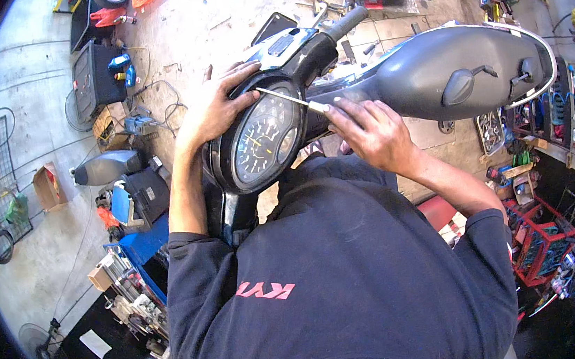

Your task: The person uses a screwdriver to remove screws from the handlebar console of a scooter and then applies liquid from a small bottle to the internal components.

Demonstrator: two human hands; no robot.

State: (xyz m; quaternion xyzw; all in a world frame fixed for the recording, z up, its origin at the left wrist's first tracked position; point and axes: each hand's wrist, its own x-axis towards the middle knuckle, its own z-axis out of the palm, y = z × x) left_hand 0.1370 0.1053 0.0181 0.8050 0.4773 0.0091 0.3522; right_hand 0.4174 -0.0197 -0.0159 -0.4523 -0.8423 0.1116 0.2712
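Black T-shirt point(352, 264) nearest; right hand point(372, 132) clamped on a slim screwdriver point(282, 96), tip beside left thumb point(246, 101) at the upper edge of the speedometer cluster point(263, 143). Left hand point(222, 108) spread over that edge. Excess force could skid the tip, gouging thumb or lens.

Head fisheye — near and above the speedometer point(261, 146), facing down — wide, taking in floor point(189, 11) beyond the speedometer.

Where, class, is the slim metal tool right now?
In the head view, above centre, the slim metal tool slants leftward from the right hand across the upper part of the gauge cluster, its far end near the left hand.
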